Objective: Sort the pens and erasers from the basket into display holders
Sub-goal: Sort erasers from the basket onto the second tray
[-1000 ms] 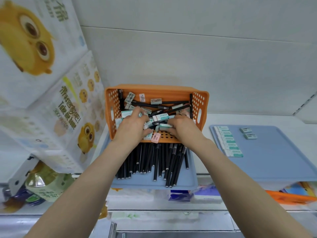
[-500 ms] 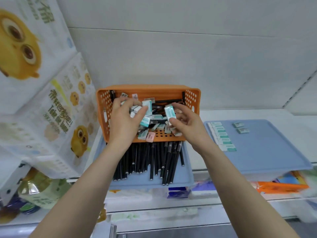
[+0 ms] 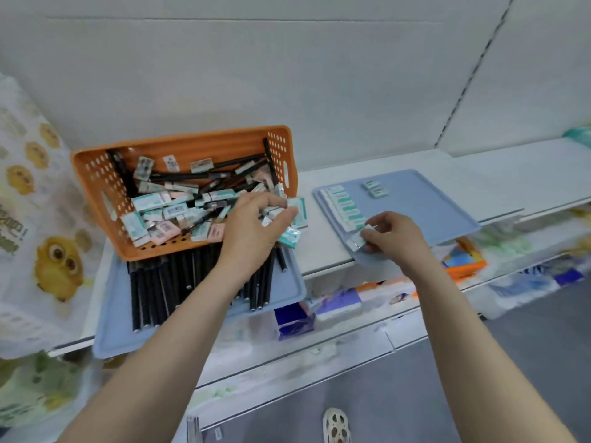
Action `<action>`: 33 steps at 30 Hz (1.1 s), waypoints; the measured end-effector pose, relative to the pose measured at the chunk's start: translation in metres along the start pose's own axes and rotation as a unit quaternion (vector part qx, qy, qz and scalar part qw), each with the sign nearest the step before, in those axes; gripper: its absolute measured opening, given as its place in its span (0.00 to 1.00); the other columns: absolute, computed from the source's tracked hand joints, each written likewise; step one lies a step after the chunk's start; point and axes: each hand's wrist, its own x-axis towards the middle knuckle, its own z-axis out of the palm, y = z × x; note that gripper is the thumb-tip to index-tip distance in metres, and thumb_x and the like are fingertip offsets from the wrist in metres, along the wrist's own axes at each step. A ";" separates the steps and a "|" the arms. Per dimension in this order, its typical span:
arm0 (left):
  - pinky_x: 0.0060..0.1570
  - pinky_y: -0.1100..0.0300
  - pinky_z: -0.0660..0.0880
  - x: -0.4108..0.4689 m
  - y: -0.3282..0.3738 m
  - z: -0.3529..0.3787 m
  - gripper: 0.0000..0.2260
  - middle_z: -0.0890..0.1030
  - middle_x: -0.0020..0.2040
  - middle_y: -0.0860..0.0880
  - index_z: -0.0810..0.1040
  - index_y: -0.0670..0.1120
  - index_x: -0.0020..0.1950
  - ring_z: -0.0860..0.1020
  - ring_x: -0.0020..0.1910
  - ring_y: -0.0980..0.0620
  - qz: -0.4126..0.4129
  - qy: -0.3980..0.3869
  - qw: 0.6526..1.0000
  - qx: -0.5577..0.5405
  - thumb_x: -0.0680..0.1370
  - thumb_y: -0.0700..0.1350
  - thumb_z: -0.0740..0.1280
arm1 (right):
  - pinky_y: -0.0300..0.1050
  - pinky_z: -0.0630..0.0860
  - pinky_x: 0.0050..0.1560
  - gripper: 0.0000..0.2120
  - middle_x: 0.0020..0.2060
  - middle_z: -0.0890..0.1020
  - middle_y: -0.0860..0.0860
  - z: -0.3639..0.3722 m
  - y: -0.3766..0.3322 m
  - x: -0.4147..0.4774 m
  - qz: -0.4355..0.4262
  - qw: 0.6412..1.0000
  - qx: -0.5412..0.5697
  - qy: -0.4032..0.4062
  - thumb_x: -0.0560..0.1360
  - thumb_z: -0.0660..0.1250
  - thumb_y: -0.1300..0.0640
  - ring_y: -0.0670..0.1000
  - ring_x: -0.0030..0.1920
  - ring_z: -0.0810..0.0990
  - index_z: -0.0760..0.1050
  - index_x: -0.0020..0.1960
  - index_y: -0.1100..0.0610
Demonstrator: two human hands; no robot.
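An orange basket tilts on the shelf, filled with black pens and wrapped erasers. My left hand grips a bunch of teal-and-white erasers at the basket's right front corner. My right hand pinches one eraser at the near left corner of the right blue tray, just below a row of erasers laid along its left side. A left blue tray under the basket holds a row of black pens.
Two more erasers lie further back on the right tray. A large pack with yellow cartoon owls stands at the left. Packaged goods fill the shelf below. The white shelf continues to the right.
Both hands have come out of the basket with erasers. My right hand has moved right to the right tray's near corner. The view has swung to the right.
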 end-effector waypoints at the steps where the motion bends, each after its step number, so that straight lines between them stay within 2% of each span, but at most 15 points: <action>1: 0.49 0.80 0.62 0.001 0.002 0.004 0.04 0.74 0.51 0.57 0.78 0.56 0.45 0.73 0.51 0.60 -0.002 0.006 1.000 -0.002 0.75 0.48 0.72 | 0.50 0.82 0.47 0.07 0.40 0.83 0.55 -0.001 0.002 0.002 0.002 1.000 -0.025 -0.017 0.72 0.73 0.59 0.55 0.39 0.85 0.79 0.50 0.56; 4: 0.44 0.76 0.69 0.002 0.010 0.012 0.03 0.75 0.50 0.55 0.79 0.55 0.45 0.74 0.51 0.56 -0.017 0.020 0.999 -0.028 0.75 0.47 0.72 | 0.44 0.73 0.42 0.06 0.42 0.81 0.53 -0.002 -0.002 0.007 -0.046 0.986 -0.163 -0.001 0.73 0.72 0.56 0.53 0.43 0.81 0.78 0.48 0.54; 6: 0.36 0.77 0.70 0.002 0.013 0.017 0.02 0.75 0.54 0.49 0.80 0.49 0.47 0.74 0.48 0.61 -0.031 0.027 0.998 -0.040 0.76 0.45 0.71 | 0.42 0.67 0.42 0.07 0.45 0.80 0.53 -0.005 -0.004 0.008 -0.075 0.972 -0.222 0.000 0.72 0.73 0.52 0.54 0.47 0.79 0.78 0.49 0.52; 10: 0.35 0.78 0.70 0.000 0.015 0.025 0.02 0.76 0.57 0.42 0.79 0.47 0.47 0.75 0.43 0.68 -0.050 0.044 0.995 -0.069 0.77 0.43 0.70 | 0.41 0.67 0.43 0.19 0.48 0.75 0.51 -0.009 -0.001 0.008 -0.113 0.962 -0.229 -0.093 0.68 0.75 0.44 0.52 0.45 0.77 0.76 0.54 0.51; 14: 0.35 0.79 0.70 -0.003 0.016 0.029 0.03 0.76 0.59 0.41 0.78 0.44 0.48 0.74 0.42 0.75 -0.068 0.052 0.993 -0.077 0.77 0.42 0.70 | 0.44 0.65 0.41 0.20 0.45 0.73 0.51 -0.009 -0.002 0.016 -0.103 0.953 -0.281 -0.053 0.70 0.74 0.42 0.52 0.43 0.72 0.73 0.52 0.53; 17: 0.35 0.78 0.70 -0.004 0.018 0.034 0.03 0.76 0.58 0.40 0.79 0.43 0.48 0.75 0.40 0.73 -0.067 0.054 0.993 -0.079 0.77 0.41 0.70 | 0.46 0.65 0.41 0.17 0.46 0.75 0.54 -0.008 -0.002 0.019 -0.101 0.952 -0.290 -0.006 0.75 0.68 0.42 0.55 0.45 0.75 0.73 0.49 0.56; 19: 0.35 0.77 0.70 -0.004 0.017 0.037 0.04 0.76 0.56 0.39 0.80 0.42 0.49 0.75 0.40 0.71 -0.065 0.047 0.994 -0.079 0.77 0.41 0.70 | 0.46 0.68 0.44 0.14 0.49 0.76 0.55 -0.010 -0.011 0.015 -0.154 0.952 -0.261 0.038 0.78 0.65 0.45 0.57 0.49 0.77 0.76 0.51 0.56; 20: 0.34 0.76 0.71 -0.003 0.016 0.039 0.04 0.76 0.55 0.40 0.80 0.42 0.49 0.76 0.40 0.69 -0.064 0.042 0.994 -0.081 0.77 0.42 0.70 | 0.45 0.70 0.45 0.13 0.50 0.78 0.53 -0.010 -0.021 0.013 -0.180 0.961 -0.208 0.026 0.79 0.64 0.46 0.55 0.48 0.78 0.77 0.52 0.54; 22: 0.31 0.72 0.73 -0.001 0.015 0.043 0.03 0.76 0.55 0.43 0.81 0.46 0.48 0.78 0.43 0.62 -0.073 0.032 0.992 -0.098 0.76 0.44 0.71 | 0.44 0.76 0.44 0.10 0.47 0.82 0.47 -0.008 -0.044 0.005 -0.173 0.979 -0.036 -0.103 0.79 0.64 0.48 0.51 0.45 0.80 0.79 0.52 0.52; 24: 0.30 0.67 0.75 0.001 0.015 0.046 0.03 0.75 0.55 0.45 0.81 0.49 0.47 0.79 0.46 0.51 -0.081 0.023 0.991 -0.107 0.75 0.46 0.72 | 0.41 0.79 0.43 0.07 0.44 0.83 0.48 0.000 -0.060 0.001 -0.141 0.957 0.080 -0.239 0.79 0.65 0.52 0.48 0.43 0.81 0.80 0.53 0.53; 25: 0.30 0.66 0.75 0.002 0.015 0.047 0.03 0.75 0.55 0.44 0.81 0.49 0.47 0.78 0.46 0.49 -0.083 0.019 0.991 -0.106 0.75 0.46 0.72 | 0.40 0.78 0.42 0.06 0.42 0.83 0.49 0.004 -0.062 0.002 -0.138 0.948 0.104 -0.268 0.79 0.66 0.55 0.47 0.41 0.80 0.81 0.52 0.55; 27: 0.30 0.65 0.75 0.004 0.015 0.048 0.03 0.76 0.55 0.42 0.82 0.49 0.47 0.79 0.46 0.47 -0.083 0.010 0.990 -0.113 0.76 0.46 0.72 | 0.39 0.75 0.40 0.03 0.37 0.81 0.48 0.006 -0.063 0.008 -0.143 0.945 0.141 -0.258 0.78 0.68 0.58 0.44 0.38 0.77 0.80 0.47 0.56; 29: 0.31 0.64 0.76 0.004 0.016 0.044 0.01 0.77 0.56 0.42 0.82 0.52 0.46 0.80 0.46 0.46 -0.085 0.009 0.988 -0.126 0.76 0.46 0.71 | 0.39 0.74 0.40 0.01 0.34 0.80 0.46 -0.002 -0.057 0.016 -0.129 0.956 0.179 -0.192 0.78 0.68 0.60 0.43 0.34 0.76 0.79 0.48 0.55; 31: 0.31 0.64 0.76 0.003 0.015 0.041 0.03 0.77 0.56 0.42 0.82 0.53 0.45 0.80 0.43 0.49 -0.091 0.014 0.986 -0.136 0.77 0.45 0.71 | 0.40 0.76 0.40 0.09 0.37 0.81 0.51 -0.019 -0.043 0.026 -0.115 0.971 0.169 -0.120 0.78 0.68 0.62 0.45 0.34 0.79 0.77 0.57 0.55; 33: 0.31 0.63 0.76 0.001 0.014 0.040 0.03 0.77 0.57 0.42 0.82 0.53 0.45 0.80 0.42 0.52 -0.095 0.016 0.985 -0.144 0.77 0.45 0.71 | 0.38 0.79 0.39 0.15 0.43 0.81 0.56 -0.035 -0.027 0.034 -0.098 0.983 0.121 -0.094 0.77 0.67 0.64 0.48 0.36 0.83 0.75 0.63 0.56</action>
